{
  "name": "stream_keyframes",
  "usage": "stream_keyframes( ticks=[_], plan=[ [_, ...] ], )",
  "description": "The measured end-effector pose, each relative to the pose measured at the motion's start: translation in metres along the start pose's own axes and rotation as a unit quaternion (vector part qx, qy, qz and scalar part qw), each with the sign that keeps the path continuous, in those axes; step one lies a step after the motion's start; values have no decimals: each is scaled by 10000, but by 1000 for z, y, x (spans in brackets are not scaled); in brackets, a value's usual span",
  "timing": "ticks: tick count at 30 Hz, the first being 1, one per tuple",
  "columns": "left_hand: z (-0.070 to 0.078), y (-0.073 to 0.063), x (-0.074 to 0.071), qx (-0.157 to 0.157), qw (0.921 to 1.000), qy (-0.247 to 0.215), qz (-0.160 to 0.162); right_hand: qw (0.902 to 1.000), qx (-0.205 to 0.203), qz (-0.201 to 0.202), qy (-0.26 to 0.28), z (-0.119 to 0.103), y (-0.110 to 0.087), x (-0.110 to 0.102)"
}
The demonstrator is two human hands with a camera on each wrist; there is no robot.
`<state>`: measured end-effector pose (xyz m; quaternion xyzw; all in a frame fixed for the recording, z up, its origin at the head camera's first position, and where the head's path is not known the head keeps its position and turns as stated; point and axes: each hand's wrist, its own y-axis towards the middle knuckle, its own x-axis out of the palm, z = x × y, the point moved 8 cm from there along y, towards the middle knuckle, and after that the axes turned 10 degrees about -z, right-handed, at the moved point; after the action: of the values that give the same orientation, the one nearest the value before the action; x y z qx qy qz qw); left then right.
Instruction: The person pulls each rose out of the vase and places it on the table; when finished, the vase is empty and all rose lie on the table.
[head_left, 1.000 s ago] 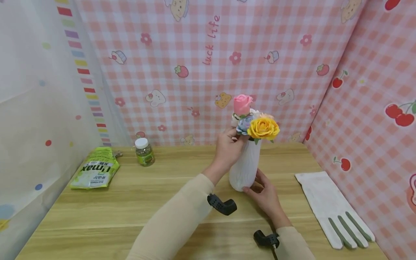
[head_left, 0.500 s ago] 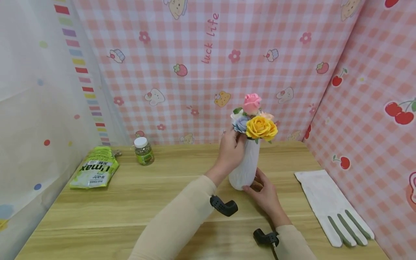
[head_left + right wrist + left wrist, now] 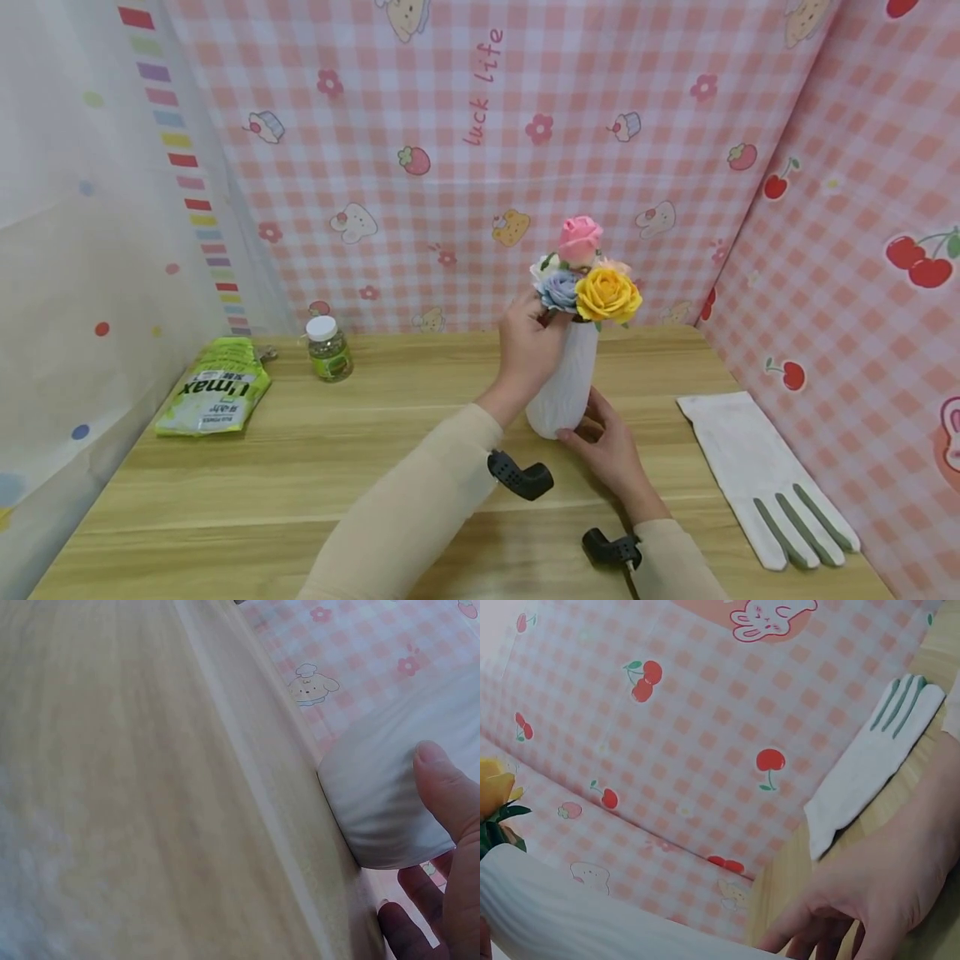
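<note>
A white ribbed vase (image 3: 564, 387) leans slightly right in the head view, with a bunch of flowers in its mouth. A pink rose (image 3: 580, 240) stands highest, over a blue flower (image 3: 560, 291) and a yellow one (image 3: 609, 294); white and pale peach blooms show behind. My left hand (image 3: 527, 348) is at the vase's mouth, pinching just under the blue flower, its fingertips partly hidden behind the bloom. Low on the vase, my right hand (image 3: 611, 457) grips the base, its thumb (image 3: 442, 780) against the wall and other fingers around the bottom edge.
On the wooden table (image 3: 337, 467), a green and white pouch (image 3: 213, 387) lies at the left. Beside it stands a white-capped jar (image 3: 328, 350). A white glove with green stripes (image 3: 765, 483) lies at the right. Checked cloth (image 3: 450, 125) hangs behind and along the right side.
The pink rose has shifted right and the blue and yellow blooms have turned slightly under my left hand, which has moved a little. My right hand stays at the vase's base.
</note>
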<state>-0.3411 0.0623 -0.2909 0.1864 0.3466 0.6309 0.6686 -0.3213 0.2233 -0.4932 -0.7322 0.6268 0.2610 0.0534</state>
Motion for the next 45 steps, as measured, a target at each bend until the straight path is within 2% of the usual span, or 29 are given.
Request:
stream_keyframes(
  ticks=[7, 11, 13, 16, 18, 20, 22, 27, 33, 39, 41, 45],
  plan=[
    [14, -2, -2, 722, 9939, 833, 99, 9999, 39, -4, -108, 0, 2, -1],
    [14, -4, -1, 842, 9927, 854, 155, 9999, -97, -44, -112, -2, 2, 0],
    [11, -4, -1, 669, 9960, 576, 138, 9998, -148, -82, -103, -2, 1, 1],
    [2, -4, -2, 226, 9996, -50, 153, 9997, -97, -175, -128, -1, 1, 3],
    [-6, -4, -2, -86, 9986, -480, 191, 9997, 4, -206, -142, 0, 1, 3],
    [-10, -3, -3, -248, 9969, -724, 198, 9996, 87, -224, -135, 0, 2, 4],
    [-12, -1, -4, -312, 9960, -822, 174, 9996, 117, -232, -143, -1, 2, 4],
    [-9, 4, -8, -190, 9959, -869, 183, 9994, 100, -250, -227, -1, 3, 5],
    [-9, 3, -10, -256, 9941, -1023, 257, 9994, 150, -195, -237, 1, 2, 4],
    [-13, 2, -10, -523, 9883, -1423, 187, 9992, 249, -289, -134, 3, 5, 8],
    [-15, 1, -10, -583, 9860, -1553, 153, 9989, 301, -335, -143, -7, 3, 8],
    [-14, 4, -13, -481, 9832, -1755, 130, 9985, 379, -361, -157, -7, 3, 10]
  ],
)
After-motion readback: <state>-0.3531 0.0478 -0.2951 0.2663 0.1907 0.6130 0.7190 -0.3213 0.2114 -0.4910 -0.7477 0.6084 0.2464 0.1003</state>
